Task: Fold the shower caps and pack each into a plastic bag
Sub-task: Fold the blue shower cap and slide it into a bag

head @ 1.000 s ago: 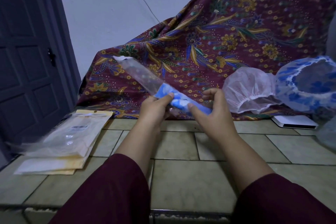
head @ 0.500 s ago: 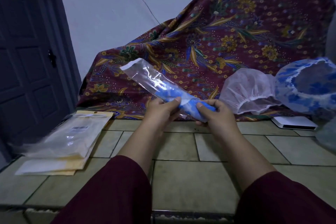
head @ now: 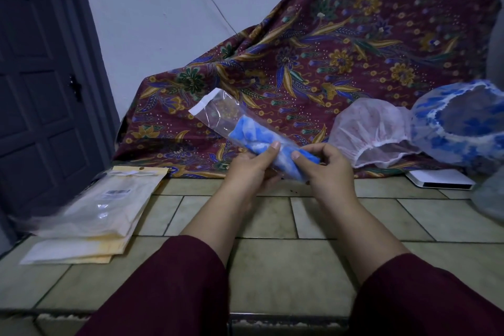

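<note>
Both my hands pinch the plastic bag (head: 218, 114) above the counter (head: 354, 215): left hand (head: 249, 169) and right hand (head: 326, 165) fingers clamped on the folded blue cap (head: 253, 136) inside. If I push unevenly, it may bunch, or the thin bag may split.

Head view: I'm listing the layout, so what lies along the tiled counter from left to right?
Stack of flat packets → left hand → right hand → white shower cap → blue-patterned shower cap.
</note>
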